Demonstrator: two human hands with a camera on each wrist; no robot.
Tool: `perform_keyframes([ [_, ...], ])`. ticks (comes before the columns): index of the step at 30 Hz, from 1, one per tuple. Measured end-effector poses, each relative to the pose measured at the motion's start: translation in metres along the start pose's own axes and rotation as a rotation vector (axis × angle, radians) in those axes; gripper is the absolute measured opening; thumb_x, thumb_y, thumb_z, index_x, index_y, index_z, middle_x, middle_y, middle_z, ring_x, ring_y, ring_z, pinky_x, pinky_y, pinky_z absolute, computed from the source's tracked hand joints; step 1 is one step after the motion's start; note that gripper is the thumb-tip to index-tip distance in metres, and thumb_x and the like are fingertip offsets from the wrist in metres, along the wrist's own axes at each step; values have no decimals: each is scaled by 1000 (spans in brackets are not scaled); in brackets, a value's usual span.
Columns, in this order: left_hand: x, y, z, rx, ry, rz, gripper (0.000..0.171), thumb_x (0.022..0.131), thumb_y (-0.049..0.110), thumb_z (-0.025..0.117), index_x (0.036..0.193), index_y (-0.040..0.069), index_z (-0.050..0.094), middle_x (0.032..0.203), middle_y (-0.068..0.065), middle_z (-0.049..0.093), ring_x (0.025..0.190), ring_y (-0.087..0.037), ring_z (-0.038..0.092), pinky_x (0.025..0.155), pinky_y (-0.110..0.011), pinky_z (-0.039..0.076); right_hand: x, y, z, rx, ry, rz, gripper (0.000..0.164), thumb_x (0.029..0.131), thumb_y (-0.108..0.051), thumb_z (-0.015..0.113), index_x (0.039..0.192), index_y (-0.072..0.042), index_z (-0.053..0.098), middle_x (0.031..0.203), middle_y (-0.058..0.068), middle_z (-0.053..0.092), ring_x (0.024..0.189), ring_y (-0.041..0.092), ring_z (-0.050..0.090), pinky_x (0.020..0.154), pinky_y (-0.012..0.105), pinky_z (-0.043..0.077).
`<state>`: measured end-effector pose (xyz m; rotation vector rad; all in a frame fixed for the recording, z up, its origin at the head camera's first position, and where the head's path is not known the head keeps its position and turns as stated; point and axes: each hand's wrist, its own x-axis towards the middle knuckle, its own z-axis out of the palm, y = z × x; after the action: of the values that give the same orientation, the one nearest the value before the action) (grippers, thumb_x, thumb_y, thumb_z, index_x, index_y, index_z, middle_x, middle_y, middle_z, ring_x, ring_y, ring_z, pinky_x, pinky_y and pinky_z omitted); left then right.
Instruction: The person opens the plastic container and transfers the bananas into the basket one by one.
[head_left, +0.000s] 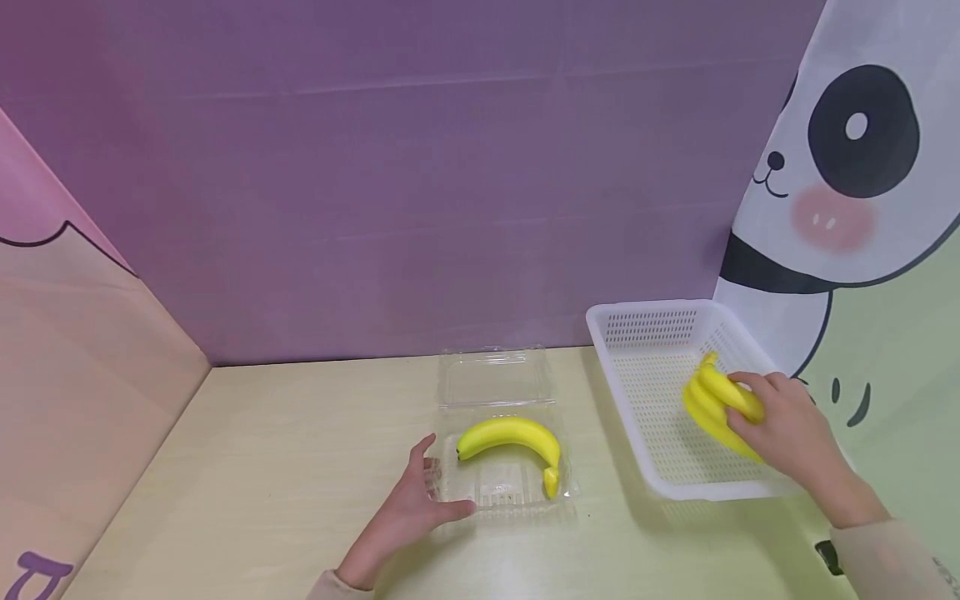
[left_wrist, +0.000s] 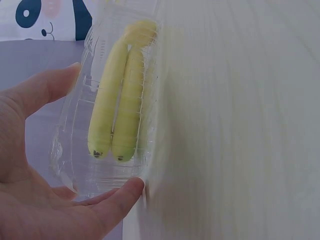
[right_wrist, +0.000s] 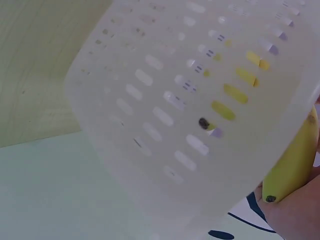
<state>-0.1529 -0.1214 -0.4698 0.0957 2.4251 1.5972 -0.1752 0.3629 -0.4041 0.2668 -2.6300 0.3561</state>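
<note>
A clear plastic clamshell box (head_left: 495, 379) lies on the table with its lid folded back. In its base rests a yellow banana (head_left: 510, 431); the left wrist view shows two banana lengths side by side through the plastic. My left hand (head_left: 411, 504) spreads around the box's near left corner, its fairly straight thumb and fingers at the edges. My right hand (head_left: 787, 421) grips a bunch of bananas (head_left: 708, 404) over the white perforated basket (head_left: 617, 392). In the right wrist view, the basket wall hides most of the bunch, and one banana tip (right_wrist: 285, 182) shows beside the hand.
The pale wooden table (head_left: 285, 450) extends left of the box. A purple backdrop (head_left: 405, 200) rises behind it. A panda-print panel (head_left: 832, 225) stands to the right, close to the basket. A small dark object (head_left: 828, 557) is beside the right sleeve.
</note>
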Motion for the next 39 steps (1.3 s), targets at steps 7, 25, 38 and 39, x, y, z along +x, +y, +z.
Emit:
perform_keyframes([
  [7, 1, -1, 0, -1, 2, -1, 118, 74, 22, 92, 160, 10, 14, 148, -28, 39, 124, -48, 52, 99, -58, 46, 2, 10, 3, 0, -57, 53, 40, 82, -14, 73, 117, 3, 63, 88, 18, 57, 78, 33, 46, 57, 37, 34],
  [25, 1, -4, 0, 6, -1, 7, 118, 74, 23, 92, 160, 11, 13, 147, -29, 40, 123, -47, 53, 97, -58, 47, 4, 18, 4, -60, -255, 155, 43, 85, -17, 72, 120, 7, 61, 95, 32, 58, 79, 41, 50, 61, 47, 44],
  [38, 2, -3, 0, 2, -2, 9, 118, 74, 22, 92, 160, 11, 13, 147, -29, 40, 123, -47, 53, 98, -59, 46, 4, 14, 5, -171, -323, 148, 43, 83, -13, 70, 117, 10, 60, 88, 24, 56, 72, 34, 48, 61, 44, 43],
  [39, 2, -3, 0, 3, -3, 9, 118, 74, 22, 92, 160, 10, 13, 146, -29, 40, 123, -47, 53, 98, -59, 46, 5, 13, 5, -171, -333, 159, 43, 83, -13, 70, 117, 11, 59, 88, 25, 55, 72, 35, 48, 60, 44, 43],
])
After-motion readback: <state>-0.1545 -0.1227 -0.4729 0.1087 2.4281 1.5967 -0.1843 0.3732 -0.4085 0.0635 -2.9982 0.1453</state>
